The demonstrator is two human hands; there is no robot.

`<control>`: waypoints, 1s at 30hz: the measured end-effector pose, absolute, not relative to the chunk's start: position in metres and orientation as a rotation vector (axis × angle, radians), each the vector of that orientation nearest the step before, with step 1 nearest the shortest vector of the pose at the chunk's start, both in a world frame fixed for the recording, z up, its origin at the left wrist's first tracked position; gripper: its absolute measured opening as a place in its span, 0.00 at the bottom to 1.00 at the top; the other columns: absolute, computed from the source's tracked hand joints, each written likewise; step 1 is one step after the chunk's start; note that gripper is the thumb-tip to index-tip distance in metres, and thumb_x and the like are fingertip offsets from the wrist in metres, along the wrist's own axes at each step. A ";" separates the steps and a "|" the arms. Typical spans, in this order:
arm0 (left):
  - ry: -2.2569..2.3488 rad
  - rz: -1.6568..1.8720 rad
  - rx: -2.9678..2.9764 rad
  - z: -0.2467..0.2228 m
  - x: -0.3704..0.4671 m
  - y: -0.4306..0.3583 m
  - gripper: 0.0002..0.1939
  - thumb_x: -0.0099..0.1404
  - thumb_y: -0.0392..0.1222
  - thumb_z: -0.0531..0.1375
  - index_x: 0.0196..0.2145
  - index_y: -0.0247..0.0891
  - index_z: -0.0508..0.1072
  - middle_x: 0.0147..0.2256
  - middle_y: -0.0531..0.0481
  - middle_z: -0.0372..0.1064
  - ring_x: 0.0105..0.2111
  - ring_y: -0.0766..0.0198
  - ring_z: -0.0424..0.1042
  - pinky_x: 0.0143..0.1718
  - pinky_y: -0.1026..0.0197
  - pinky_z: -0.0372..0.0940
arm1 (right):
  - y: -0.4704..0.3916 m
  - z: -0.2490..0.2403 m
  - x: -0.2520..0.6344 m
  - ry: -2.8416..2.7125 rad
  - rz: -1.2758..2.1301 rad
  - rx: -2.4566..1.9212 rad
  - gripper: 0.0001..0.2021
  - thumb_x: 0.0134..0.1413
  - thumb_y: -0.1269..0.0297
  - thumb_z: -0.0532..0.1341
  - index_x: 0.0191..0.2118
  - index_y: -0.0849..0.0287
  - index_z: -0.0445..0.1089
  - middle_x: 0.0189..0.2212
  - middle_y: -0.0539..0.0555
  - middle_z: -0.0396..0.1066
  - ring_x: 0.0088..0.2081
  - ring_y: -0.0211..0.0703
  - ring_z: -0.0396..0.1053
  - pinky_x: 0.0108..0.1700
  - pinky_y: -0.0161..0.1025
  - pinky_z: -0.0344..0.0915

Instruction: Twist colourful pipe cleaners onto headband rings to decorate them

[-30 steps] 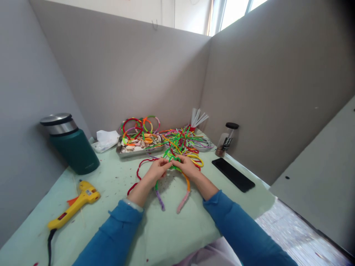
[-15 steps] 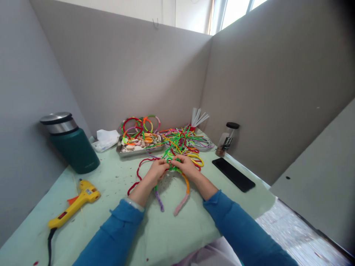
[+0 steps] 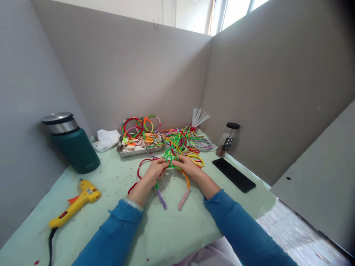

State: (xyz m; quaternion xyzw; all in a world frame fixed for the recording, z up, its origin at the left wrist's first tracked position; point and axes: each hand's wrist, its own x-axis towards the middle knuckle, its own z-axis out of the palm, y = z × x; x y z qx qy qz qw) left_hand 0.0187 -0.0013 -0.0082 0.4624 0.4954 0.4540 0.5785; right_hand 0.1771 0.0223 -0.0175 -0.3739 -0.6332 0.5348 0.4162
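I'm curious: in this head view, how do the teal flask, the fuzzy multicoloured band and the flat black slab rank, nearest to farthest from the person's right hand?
From the right hand:
1. Fuzzy multicoloured band: at its fingertips.
2. Flat black slab: on the table, to its right.
3. Teal flask: far over on the left.

the left hand (image 3: 156, 170) and right hand (image 3: 189, 166) hold a multicoloured fuzzy band (image 3: 186, 180) at its green loops (image 3: 169, 159), purple and pink ends curving toward the near side. a yellow glue gun (image 3: 77, 205) lies at left, a flat black slab (image 3: 233, 175) at right, a metal tray (image 3: 140, 152) beyond.
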 end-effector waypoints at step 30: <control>1.096 1.101 1.174 -0.009 0.013 -0.001 0.16 0.44 0.44 0.67 0.28 0.33 0.68 0.17 0.59 0.58 0.14 0.77 0.50 0.14 0.70 0.40 | 0.017 -0.013 0.177 -1.650 1.294 -1.043 0.07 0.45 0.64 0.61 0.28 0.59 0.62 0.16 0.43 0.61 0.16 0.31 0.56 0.16 0.29 0.51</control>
